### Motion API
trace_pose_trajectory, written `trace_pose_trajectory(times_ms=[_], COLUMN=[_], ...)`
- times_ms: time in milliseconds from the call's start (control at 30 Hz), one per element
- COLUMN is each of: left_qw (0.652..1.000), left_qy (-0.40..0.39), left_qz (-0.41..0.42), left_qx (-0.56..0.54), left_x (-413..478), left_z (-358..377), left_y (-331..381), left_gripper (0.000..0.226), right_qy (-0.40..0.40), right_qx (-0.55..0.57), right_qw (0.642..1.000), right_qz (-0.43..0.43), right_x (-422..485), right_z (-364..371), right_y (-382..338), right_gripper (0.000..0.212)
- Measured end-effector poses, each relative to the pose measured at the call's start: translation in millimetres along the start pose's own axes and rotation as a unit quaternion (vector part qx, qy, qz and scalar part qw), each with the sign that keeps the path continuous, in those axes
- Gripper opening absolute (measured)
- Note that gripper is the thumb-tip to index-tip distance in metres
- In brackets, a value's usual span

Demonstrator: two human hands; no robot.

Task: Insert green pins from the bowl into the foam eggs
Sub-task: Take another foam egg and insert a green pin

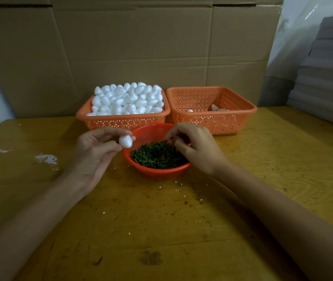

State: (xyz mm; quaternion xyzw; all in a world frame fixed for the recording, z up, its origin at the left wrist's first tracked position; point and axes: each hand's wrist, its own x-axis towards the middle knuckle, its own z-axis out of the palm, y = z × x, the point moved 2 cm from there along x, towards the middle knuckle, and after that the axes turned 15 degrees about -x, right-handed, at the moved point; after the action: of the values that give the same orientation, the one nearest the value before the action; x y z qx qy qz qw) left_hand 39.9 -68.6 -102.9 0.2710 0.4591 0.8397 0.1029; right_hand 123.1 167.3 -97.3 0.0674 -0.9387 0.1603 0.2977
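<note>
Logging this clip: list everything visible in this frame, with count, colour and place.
held egg: one, white, at the bowl's left edge.
loose eggs: too many to count, white, heaped in left basket.
left basket: one, orange, behind bowl.
right basket: one, orange, beside left basket.
few eggs: at least three, white, in right basket.
bowl: one, red-orange, between the hands.
green pins: uncountable, dark green, in bowl.
table: one, yellow-brown.
white crumbs: scattered, table left.
cardboard: brown, behind baskets.
grey stack: grey, far right.
left hand: pinches held egg.
right hand: fingers curled over pins; holding one, unclear.
</note>
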Motion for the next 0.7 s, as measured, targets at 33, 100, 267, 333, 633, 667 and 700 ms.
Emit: trace_pose_trajectory(times_ms=[33, 100, 267, 333, 633, 667, 700], left_qw=[1.000, 1.000, 1.000, 1.000, 1.000, 1.000, 1.000], left_qy=[-0.002, -0.006, -0.009, -0.003, 0.002, 0.004, 0.006], left_qz=[0.002, 0.002, -0.002, -0.007, -0.017, -0.016, -0.017], left_qx=[0.004, 0.011, 0.026, 0.024, 0.015, 0.013, 0.011], left_x=[-0.1, -0.5, -2.0, -2.6, -1.7, -1.5, -1.5], left_z=[0.1, 0.8, 1.4, 2.9, 2.1, 1.9, 1.9], left_y=[0.0, 0.4, 0.6, 1.1, -0.4, -0.6, -0.6], left_gripper=[0.050, 0.052, 0.048, 0.037, 0.027, 0.027, 0.026], right_qy=[0.000, 0.002, 0.009, 0.009, -0.001, -0.003, -0.005], right_qx=[-0.001, 0.000, 0.001, 0.003, 0.032, 0.037, 0.043], right_qw=[1.000, 1.000, 1.000, 1.000, 0.999, 0.999, 0.999], right_qz=[0.000, -0.001, -0.005, 0.000, 0.024, 0.025, 0.024], right_x=[0.0, 0.3, 0.5, 0.8, 3.9, 3.7, 3.4], right_z=[0.5, 0.9, 0.3, 0.1, -1.1, -1.1, -0.9], right_y=[0.1, 0.4, 0.7, 0.3, -1.1, -1.0, -0.9], right_gripper=[0.022, 0.022, 0.024, 0.027, 0.023, 0.021, 0.020])
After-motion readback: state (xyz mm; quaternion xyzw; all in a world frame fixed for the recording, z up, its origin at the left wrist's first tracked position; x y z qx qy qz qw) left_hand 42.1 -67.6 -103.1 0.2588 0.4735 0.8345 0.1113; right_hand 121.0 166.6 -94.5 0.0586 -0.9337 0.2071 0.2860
